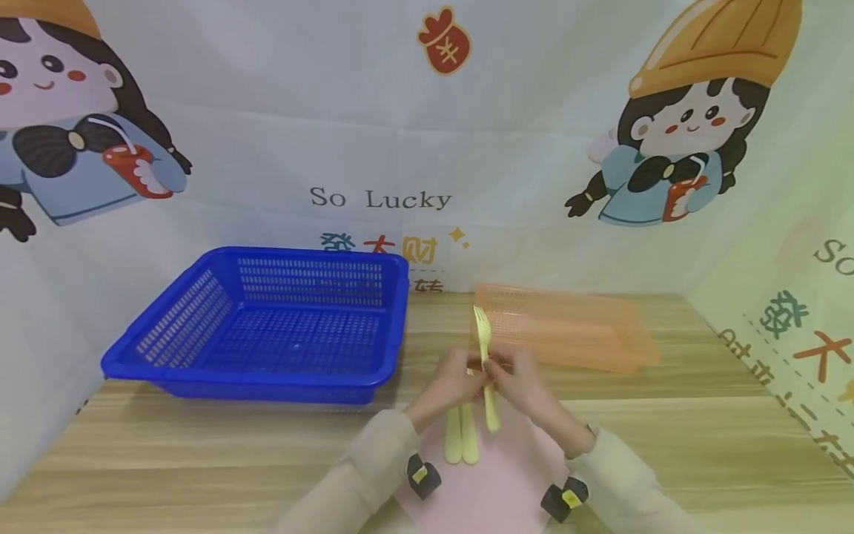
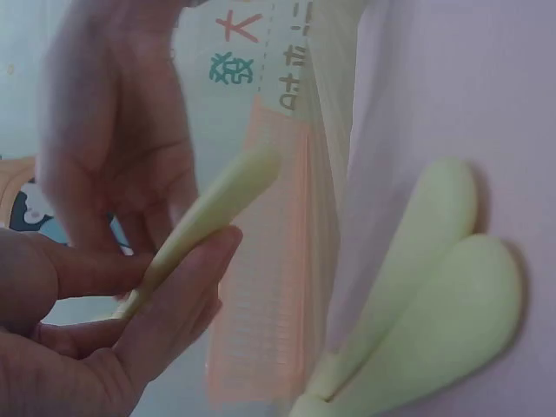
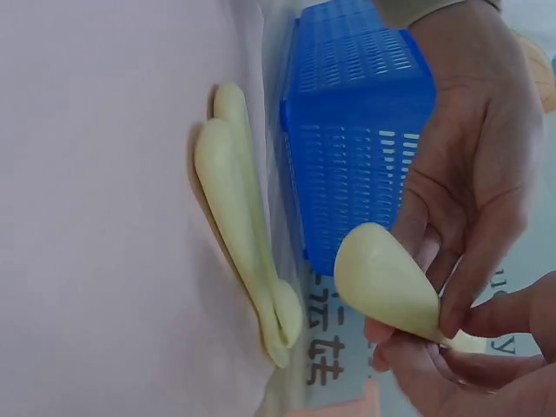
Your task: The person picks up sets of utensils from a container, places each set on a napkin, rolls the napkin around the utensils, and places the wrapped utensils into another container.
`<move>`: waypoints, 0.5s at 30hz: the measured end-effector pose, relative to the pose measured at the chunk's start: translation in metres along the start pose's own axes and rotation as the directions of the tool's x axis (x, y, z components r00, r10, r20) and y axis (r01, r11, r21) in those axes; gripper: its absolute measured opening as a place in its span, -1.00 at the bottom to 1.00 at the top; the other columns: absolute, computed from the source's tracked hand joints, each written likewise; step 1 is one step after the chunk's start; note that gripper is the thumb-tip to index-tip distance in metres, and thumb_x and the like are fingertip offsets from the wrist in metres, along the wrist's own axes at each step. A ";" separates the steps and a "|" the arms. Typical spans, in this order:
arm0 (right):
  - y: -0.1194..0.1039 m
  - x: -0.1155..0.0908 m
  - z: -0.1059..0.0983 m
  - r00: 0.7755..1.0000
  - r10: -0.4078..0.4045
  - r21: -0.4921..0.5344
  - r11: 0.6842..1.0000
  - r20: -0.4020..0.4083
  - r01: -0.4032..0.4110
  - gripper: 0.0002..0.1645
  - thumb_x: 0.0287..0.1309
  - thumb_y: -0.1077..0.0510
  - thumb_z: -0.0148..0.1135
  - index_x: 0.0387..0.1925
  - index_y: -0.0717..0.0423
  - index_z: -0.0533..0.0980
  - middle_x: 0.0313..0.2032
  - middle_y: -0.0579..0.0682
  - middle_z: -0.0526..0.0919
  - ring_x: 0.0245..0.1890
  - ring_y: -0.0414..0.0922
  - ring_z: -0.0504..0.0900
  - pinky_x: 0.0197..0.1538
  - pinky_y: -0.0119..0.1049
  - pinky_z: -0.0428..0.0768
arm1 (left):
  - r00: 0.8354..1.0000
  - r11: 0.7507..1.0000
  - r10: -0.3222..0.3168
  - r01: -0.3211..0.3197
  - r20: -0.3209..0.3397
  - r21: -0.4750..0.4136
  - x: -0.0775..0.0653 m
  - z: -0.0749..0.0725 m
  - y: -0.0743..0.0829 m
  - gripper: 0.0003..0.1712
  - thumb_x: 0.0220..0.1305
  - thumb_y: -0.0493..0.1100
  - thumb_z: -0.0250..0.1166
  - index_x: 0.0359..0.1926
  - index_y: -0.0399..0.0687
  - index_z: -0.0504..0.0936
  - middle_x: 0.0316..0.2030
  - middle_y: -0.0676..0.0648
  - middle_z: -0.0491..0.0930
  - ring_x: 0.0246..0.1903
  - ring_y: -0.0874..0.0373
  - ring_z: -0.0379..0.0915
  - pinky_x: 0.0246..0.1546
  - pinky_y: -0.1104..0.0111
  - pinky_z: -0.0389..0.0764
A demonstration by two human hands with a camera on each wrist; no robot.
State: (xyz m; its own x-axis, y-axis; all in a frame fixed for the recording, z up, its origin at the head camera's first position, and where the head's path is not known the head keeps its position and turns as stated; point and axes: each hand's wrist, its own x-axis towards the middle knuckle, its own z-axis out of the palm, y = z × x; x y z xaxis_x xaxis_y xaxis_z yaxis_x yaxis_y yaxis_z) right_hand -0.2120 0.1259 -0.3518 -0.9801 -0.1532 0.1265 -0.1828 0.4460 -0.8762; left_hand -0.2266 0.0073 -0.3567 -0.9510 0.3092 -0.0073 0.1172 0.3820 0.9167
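Note:
A pale yellow fork (image 1: 483, 334) is held above the pink sheet, tines pointing away and handle toward me. My left hand (image 1: 455, 382) pinches its narrow middle from the left, and my right hand (image 1: 519, 380) pinches it from the right. The fingers of both hands meet around it. In the left wrist view the fork's handle (image 2: 226, 195) shows its rounded end. Two more pale yellow cutlery pieces (image 3: 230, 182) lie side by side beneath on the pink sheet (image 1: 494, 482). Their far ends are hard to make out, partly hidden by my left hand in the head view.
A large blue plastic basket (image 1: 267, 382) stands at the left on the wooden table (image 1: 220, 452). Behind my right hand is a shallow orange basket (image 1: 587, 334). A printed cloth (image 1: 400, 126) hangs at the back and along both sides.

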 end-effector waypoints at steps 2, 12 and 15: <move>0.005 -0.002 0.000 0.999 0.040 0.051 0.998 0.029 -0.041 -0.66 0.14 0.37 -0.06 -0.06 0.51 0.38 -0.21 0.37 0.55 -0.23 0.13 0.59 -0.23 -0.23 0.60 | 0.999 0.999 -0.032 0.033 0.020 -0.036 -0.002 -0.002 -0.003 -0.77 0.10 -0.39 0.18 -0.18 -0.40 0.54 -0.29 -0.27 0.56 -0.52 0.02 0.57 -0.53 0.42 0.59; 0.022 -0.017 -0.002 0.979 0.037 0.143 0.987 0.200 -0.066 -0.56 0.17 0.29 -0.04 0.04 0.52 0.29 -0.34 0.23 0.60 -0.42 -0.07 0.58 -0.29 -0.20 0.61 | 0.990 0.984 -0.132 0.138 0.054 -0.111 -0.011 -0.010 -0.015 -0.70 0.05 -0.39 0.23 -0.14 -0.42 0.47 -0.47 -0.14 0.46 -0.66 0.21 0.45 -0.59 0.39 0.59; 0.026 -0.020 -0.002 0.966 0.041 0.173 0.981 0.255 -0.088 -0.57 0.14 0.28 0.01 -0.02 0.54 0.32 -0.31 0.26 0.60 -0.41 -0.08 0.59 -0.28 -0.20 0.61 | 0.988 0.986 -0.148 0.152 0.050 -0.072 -0.011 -0.012 -0.018 -0.68 0.04 -0.39 0.25 -0.13 -0.40 0.46 -0.51 -0.13 0.47 -0.67 0.22 0.43 -0.61 0.40 0.58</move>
State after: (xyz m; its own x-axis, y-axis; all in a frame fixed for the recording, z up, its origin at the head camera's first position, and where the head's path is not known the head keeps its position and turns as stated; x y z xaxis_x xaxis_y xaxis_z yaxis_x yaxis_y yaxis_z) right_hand -0.1975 0.1420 -0.3759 -0.9345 -0.3546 -0.0327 -0.0800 0.2987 -0.9510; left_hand -0.2214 -0.0134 -0.3682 -0.9422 0.2926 -0.1631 -0.0492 0.3608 0.9314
